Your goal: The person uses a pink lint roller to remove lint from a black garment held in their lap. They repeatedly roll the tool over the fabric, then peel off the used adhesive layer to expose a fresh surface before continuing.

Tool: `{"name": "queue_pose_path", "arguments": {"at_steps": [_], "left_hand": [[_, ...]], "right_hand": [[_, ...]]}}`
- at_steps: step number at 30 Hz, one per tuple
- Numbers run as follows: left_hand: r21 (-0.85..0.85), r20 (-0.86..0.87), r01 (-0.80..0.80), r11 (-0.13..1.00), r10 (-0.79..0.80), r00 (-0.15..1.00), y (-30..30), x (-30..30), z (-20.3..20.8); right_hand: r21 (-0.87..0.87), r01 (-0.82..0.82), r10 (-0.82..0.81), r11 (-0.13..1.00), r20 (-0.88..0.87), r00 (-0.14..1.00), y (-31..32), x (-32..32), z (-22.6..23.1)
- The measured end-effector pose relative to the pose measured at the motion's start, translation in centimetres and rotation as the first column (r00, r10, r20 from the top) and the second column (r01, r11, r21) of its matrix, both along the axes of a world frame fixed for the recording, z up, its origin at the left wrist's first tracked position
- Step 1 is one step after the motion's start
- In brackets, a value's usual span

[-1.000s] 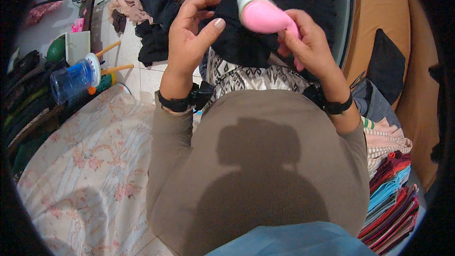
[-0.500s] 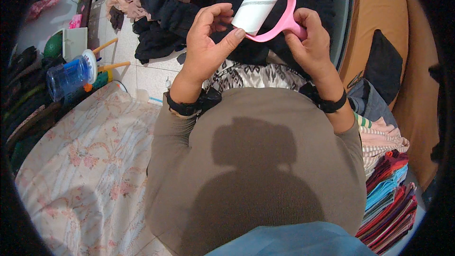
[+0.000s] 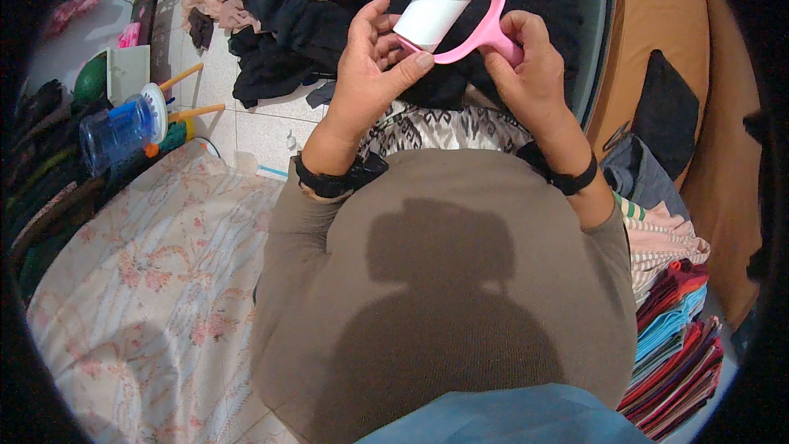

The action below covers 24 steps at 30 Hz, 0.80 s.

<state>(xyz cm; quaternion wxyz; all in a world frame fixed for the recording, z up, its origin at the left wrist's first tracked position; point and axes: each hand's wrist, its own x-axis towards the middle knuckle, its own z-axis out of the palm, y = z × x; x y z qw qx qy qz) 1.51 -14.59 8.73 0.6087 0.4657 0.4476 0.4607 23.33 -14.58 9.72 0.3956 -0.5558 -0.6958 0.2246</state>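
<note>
A lint roller with a white, grey-striped paper roll (image 3: 441, 2) and a curved pink frame (image 3: 491, 20) is held up in front of me over dark clothes. My right hand (image 3: 532, 66) is closed around the short pink grip. At the roll's lower left end, my left hand (image 3: 374, 86) has its thumb on the frame's edge, with its curled fingers at the end of the roll. The roll leans up to the right. Beneath both hands lies a black and white patterned cloth (image 3: 448, 127).
Dark clothes (image 3: 283, 29) are heaped ahead on the tiled floor (image 3: 267, 127). A flowered sheet (image 3: 156, 279) spreads at left, beside a blue clear jar (image 3: 119, 133). Folded coloured clothes (image 3: 678, 362) are stacked at right, near a brown padded surface (image 3: 653, 12).
The lint roller has shifted slightly left and up with my right hand. My left hand has moved a little right, its fingers closing in at the roll's lower end.
</note>
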Motion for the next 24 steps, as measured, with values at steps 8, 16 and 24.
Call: {"name": "queue_pose_path", "arguments": {"at_steps": [8,16,24], "left_hand": [[-0.053,0.136,-0.086,0.995,0.092,0.986,0.4,0.6,0.0],[-0.235,0.448,0.016,0.972,0.094,0.889,0.5,0.2,0.8],[0.017,0.208,-0.151,0.988,0.144,0.967,0.4,0.7,0.2]], "right_hand": [[0.006,-0.046,0.046,0.999,-0.029,0.999,-0.2,-0.7,-0.1],[0.005,-0.009,0.01,1.0,-0.091,0.996,-0.2,-0.6,-0.6],[-0.125,-0.101,0.056,0.987,-0.323,0.945,-0.6,-0.9,-1.6]]}}
